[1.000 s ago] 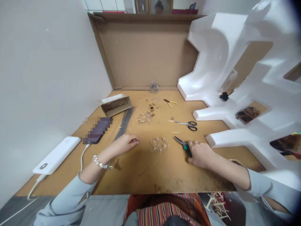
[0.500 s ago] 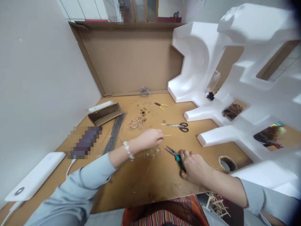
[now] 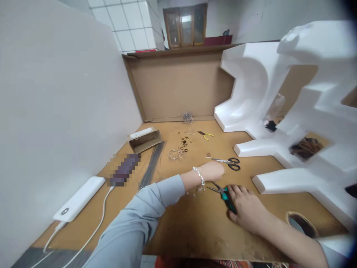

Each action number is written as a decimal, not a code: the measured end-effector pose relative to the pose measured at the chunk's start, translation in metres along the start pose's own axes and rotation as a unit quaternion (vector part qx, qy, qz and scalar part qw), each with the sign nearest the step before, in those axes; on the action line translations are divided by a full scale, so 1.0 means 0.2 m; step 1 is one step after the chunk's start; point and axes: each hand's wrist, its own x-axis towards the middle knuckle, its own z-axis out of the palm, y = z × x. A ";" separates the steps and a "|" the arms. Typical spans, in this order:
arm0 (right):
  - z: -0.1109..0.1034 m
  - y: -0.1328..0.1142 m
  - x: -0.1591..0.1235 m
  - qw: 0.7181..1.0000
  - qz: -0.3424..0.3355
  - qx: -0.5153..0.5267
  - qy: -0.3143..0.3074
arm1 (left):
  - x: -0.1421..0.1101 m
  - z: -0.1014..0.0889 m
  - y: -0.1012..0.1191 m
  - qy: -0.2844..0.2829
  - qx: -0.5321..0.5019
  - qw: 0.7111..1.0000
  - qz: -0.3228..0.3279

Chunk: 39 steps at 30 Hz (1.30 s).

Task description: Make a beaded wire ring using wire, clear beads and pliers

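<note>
Left hand: this hand (image 3: 216,171) is out over the bench (image 3: 173,240); I cannot tell if its fingers are apart or together, or hold anything.
Right hand: this hand (image 3: 247,208) is wrapped around the handles of the green pliers (image 3: 226,196).
Green pliers: in the right hand, low on the bench, tips a bit apart and pointing out just below the left hand.
Bead ring: this clear ring (image 3: 201,190) is under the left wrist, partly hidden.
Scissors: these (image 3: 226,160) lie just past the left hand.
Yellow pliers: these (image 3: 205,135) lie farther past the left hand.
Gray wires: this bunch (image 3: 153,164) lies well left of the left hand.
</note>
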 end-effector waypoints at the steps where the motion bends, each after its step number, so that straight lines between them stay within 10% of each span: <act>1: -0.02 0.03 0.04 0.999 0.003 0.038 0.003 | -0.02 -0.02 -0.02 0.017 -0.024 0.999 -0.019; 4: -0.08 0.08 0.19 0.978 0.032 0.204 0.023 | -0.11 -0.07 -0.05 0.063 -0.108 0.990 -0.060; 13: -0.28 -0.17 0.55 0.768 0.035 0.639 0.043 | -0.47 -0.34 -0.16 0.203 -0.379 0.889 -0.159; 20: -0.33 -0.25 0.65 0.730 -0.014 0.678 0.084 | -0.77 -0.57 -0.48 0.120 -0.180 0.934 -0.283; 30: -0.29 -0.17 0.69 0.717 -0.009 0.691 0.090 | -0.93 -0.16 -0.70 -0.059 -0.037 0.923 -0.378; 39: -0.27 -0.14 0.70 0.689 0.004 0.724 0.046 | -1.01 -0.24 -0.85 -0.013 -0.185 0.913 -0.364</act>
